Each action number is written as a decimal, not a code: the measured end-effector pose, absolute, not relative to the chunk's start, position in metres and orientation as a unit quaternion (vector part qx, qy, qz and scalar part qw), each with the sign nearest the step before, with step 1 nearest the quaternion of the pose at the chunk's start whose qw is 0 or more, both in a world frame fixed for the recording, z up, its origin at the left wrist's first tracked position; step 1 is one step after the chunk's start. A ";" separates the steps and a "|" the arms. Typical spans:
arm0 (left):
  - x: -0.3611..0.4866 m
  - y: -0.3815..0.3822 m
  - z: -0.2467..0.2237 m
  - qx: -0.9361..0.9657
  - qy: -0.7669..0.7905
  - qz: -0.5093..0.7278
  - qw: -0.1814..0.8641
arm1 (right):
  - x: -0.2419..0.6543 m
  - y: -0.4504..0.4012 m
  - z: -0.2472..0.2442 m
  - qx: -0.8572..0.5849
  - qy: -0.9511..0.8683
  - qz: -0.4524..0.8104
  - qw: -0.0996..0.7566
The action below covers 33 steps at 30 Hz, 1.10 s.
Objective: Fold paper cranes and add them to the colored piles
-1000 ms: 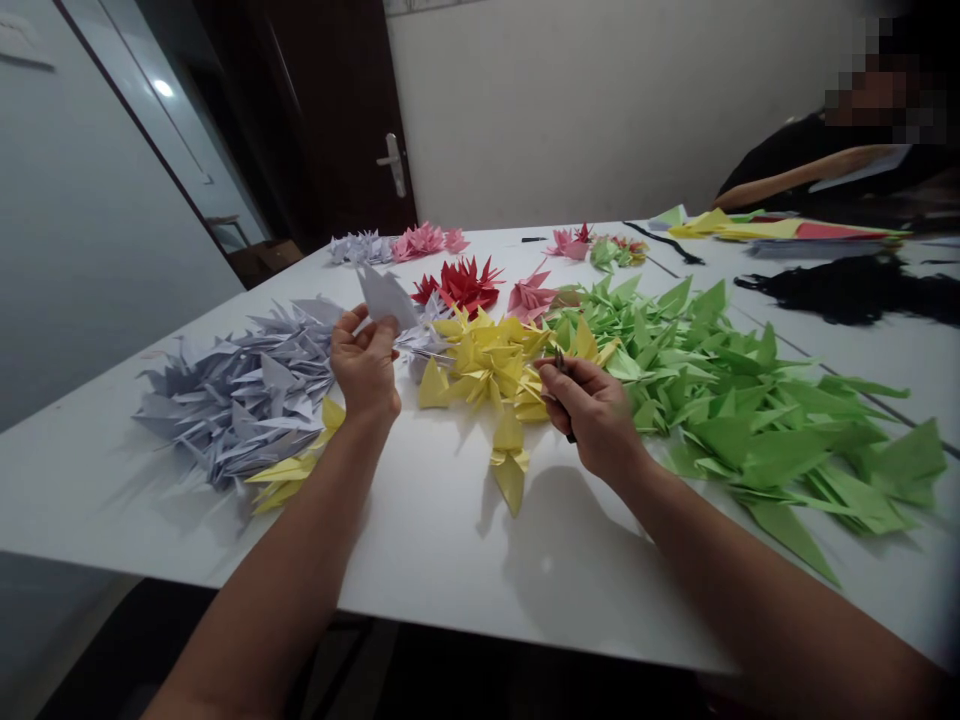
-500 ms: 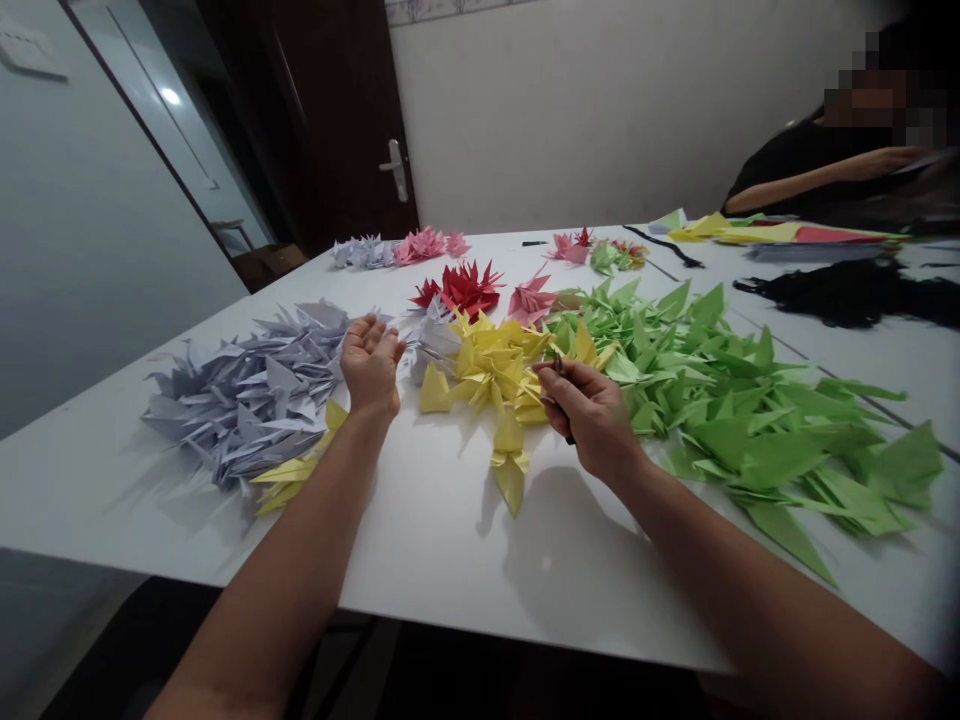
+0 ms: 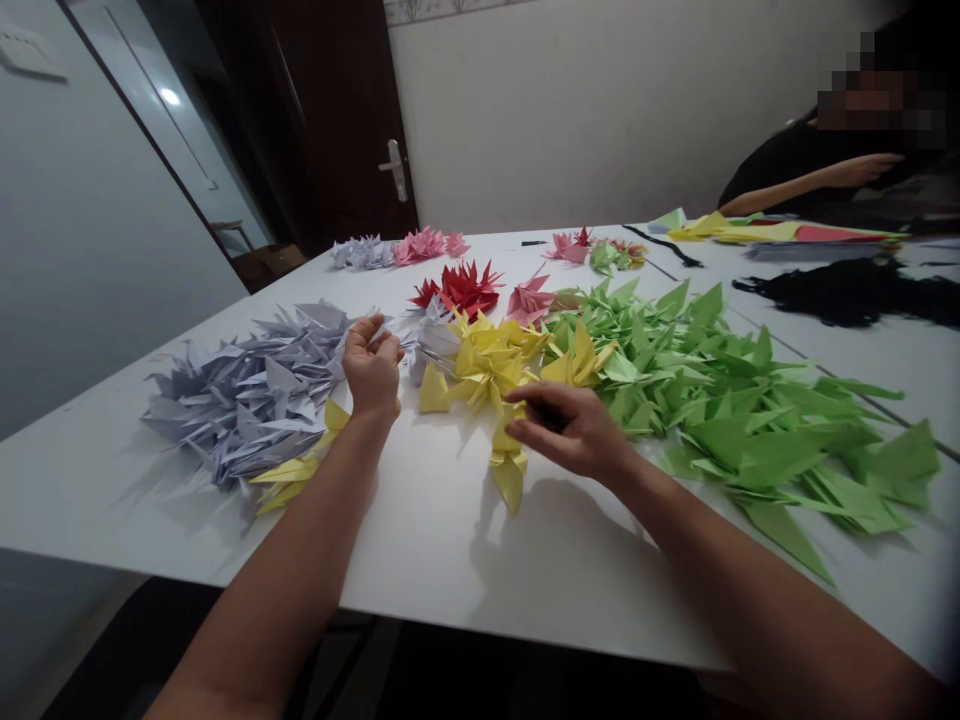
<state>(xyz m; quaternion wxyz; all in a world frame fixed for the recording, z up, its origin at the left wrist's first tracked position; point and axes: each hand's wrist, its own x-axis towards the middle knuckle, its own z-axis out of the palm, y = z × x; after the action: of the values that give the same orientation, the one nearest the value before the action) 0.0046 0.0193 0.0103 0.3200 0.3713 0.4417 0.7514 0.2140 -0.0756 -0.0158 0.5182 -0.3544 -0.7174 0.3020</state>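
At nine o'clock, my left hand (image 3: 375, 368) curls beside lilac paper (image 3: 259, 390); at four, my right hand (image 3: 577, 430) hovers by yellow paper (image 3: 508, 478).

Head view — forward, down over table (image 3: 427, 545)

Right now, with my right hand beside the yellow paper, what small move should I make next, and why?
Perhaps bring the right hand's thumb and forefinger together on the nearest yellow paper piece: they are parted and just beside it. I can't tell whether they already touch it, or whether the dark patch in the palm is an object.
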 end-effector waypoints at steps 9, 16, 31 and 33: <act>0.001 0.025 0.002 0.399 0.445 0.744 0.300 | 0.215 -0.073 -0.020 -0.383 -0.827 0.142 0.386; 0.000 0.015 -0.003 0.590 0.406 0.682 0.147 | 0.221 -0.062 -0.035 -0.441 -0.769 0.053 0.459; -0.104 -0.029 0.027 0.754 0.592 0.282 0.039 | 0.221 -0.057 -0.034 -0.446 -0.738 0.042 0.505; -0.095 -0.027 0.029 0.736 0.591 0.328 0.039 | 0.220 -0.056 -0.033 -0.450 -0.730 0.049 0.513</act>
<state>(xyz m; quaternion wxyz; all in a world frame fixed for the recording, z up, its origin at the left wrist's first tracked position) -0.0949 -0.0270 0.0288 0.0391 0.7362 0.5908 0.3278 0.2200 -0.0562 -0.0329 0.5127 -0.4500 -0.7296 0.0491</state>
